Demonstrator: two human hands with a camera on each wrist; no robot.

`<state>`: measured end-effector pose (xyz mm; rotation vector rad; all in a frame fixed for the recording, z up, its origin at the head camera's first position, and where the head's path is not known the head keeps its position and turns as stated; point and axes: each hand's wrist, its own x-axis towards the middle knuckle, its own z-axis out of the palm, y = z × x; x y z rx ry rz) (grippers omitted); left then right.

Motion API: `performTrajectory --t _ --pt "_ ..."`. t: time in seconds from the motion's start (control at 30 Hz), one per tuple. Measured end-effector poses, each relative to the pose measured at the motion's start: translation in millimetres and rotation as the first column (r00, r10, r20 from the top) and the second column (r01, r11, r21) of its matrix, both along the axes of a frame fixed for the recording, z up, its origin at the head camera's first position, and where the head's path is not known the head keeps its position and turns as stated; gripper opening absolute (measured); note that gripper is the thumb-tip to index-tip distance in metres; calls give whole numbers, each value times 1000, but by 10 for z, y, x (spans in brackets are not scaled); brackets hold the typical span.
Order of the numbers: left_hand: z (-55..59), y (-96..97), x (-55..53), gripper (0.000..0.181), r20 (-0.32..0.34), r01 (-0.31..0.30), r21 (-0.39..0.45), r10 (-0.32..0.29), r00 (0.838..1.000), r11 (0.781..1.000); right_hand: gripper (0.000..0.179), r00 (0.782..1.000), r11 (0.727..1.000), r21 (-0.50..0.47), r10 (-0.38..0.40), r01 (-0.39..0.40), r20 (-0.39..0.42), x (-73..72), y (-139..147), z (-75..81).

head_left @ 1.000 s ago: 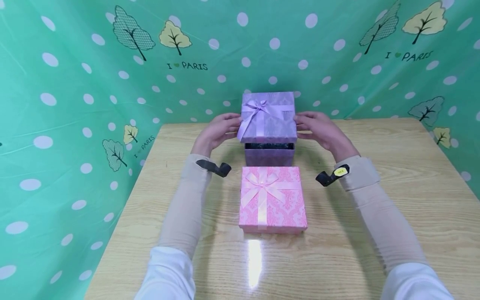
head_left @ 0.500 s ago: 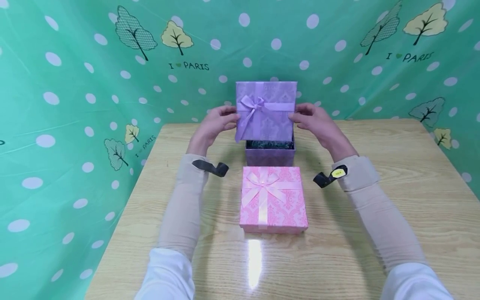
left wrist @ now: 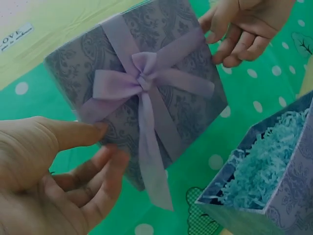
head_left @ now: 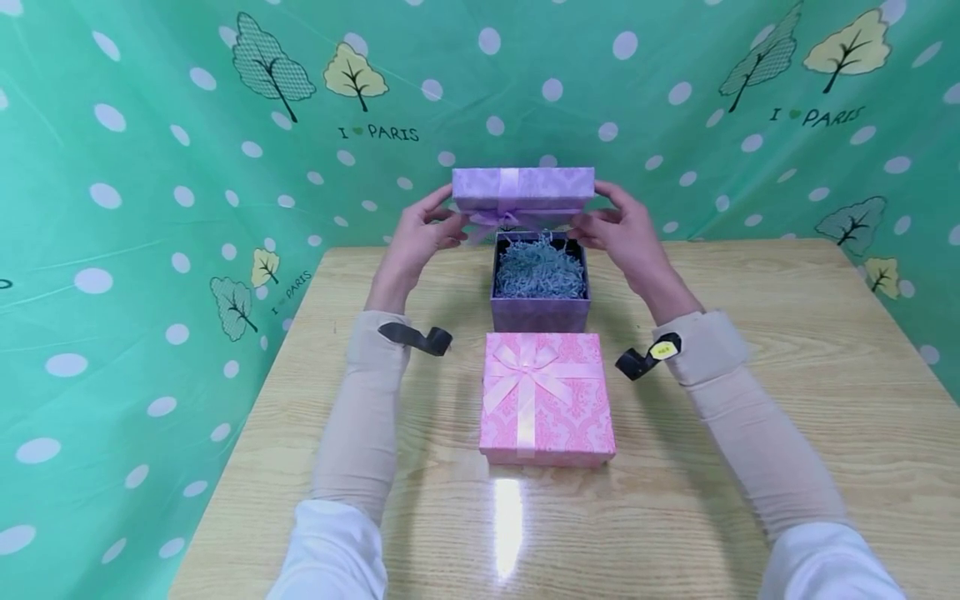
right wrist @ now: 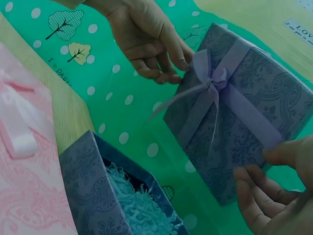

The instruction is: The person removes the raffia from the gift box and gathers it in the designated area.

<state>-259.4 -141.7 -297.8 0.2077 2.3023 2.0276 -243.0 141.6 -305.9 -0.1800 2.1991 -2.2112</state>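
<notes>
Held up over the back of the table is a purple gift box lid (head_left: 555,185), tipped so its ribbon bow faces down toward me. My left hand (head_left: 420,237) grips its left edge, thumb on the bow side. At the opposite edge my right hand (head_left: 628,237) pinches it the same way. In both wrist views the lid's patterned top (left wrist: 166,44) and bow (right wrist: 211,83) show. Below the lid stands the uncovered purple box (head_left: 540,317), apart from it. Teal shredded paper (head_left: 540,271) fills the box; whether anything lies under it is hidden.
A pink gift box (head_left: 577,425) with its lid and bow on stands in front of the purple box. Both are on a wooden table (head_left: 810,375). Close behind hangs a green dotted cloth (head_left: 585,50) with printed trees.
Both hands have raised the purple lid off its box and tilted it from lying over the opening to nearly edge-on. The shredded paper has come into view. The pink box has not moved.
</notes>
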Motion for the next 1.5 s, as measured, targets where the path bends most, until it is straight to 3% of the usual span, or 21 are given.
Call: performTrajectory --t 0.23,0.4,0.57,0.93,1.3,1.5 --pt "16 -76 16 39 91 14 192 -32 995 981 40 996 997 -75 20 -13 89 -6 -60 43" --pt "-9 -157 14 41 132 11 229 -42 990 973 39 982 997 -73 40 -27 187 -27 -163 64" --pt "-19 -257 18 54 177 -46 176 14 984 983 47 966 996 -31 93 -88 242 -90 -277 24" --pt "-91 -534 19 47 241 -124 69 104 965 990 50 941 984 12 168 -179 295 -168 -576 -68" --pt "-217 -891 33 49 257 -147 -28 150 955 989 54 910 967 -8 243 -256 335 -242 -945 -132" --pt "-295 -1058 45 49 275 -168 -56 177 945 984 57 911 966 20 237 -259 338 -284 -1181 -214"
